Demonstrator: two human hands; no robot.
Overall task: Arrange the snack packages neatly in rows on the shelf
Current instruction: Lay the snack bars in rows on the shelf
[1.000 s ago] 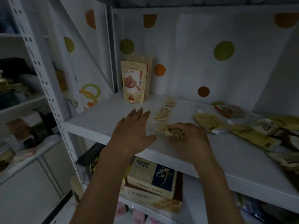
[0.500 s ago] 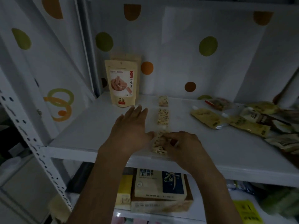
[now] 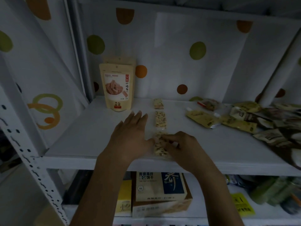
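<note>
- White metal shelf [image 3: 84,136] holds the snacks.
- Loose heap of yellow and dark snack packets [image 3: 244,118] sprawls at right.
- Tan stand-up pouch [image 3: 117,86] stands upright, back left.
- Right hand [image 3: 182,147] pinches clear-wrapped nut bar [image 3: 158,149] at front edge.
- Left hand [image 3: 130,136], fingers straight, lies flat just beside it.
- Two matching bars [image 3: 160,119] line up behind.

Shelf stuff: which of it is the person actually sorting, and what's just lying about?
In the job: near snack bar, pinched by right hand, left hand beside it; middle bar; far bar; standing pouch; loose packets heap.
Lying about: boxes on lower shelf.
</note>
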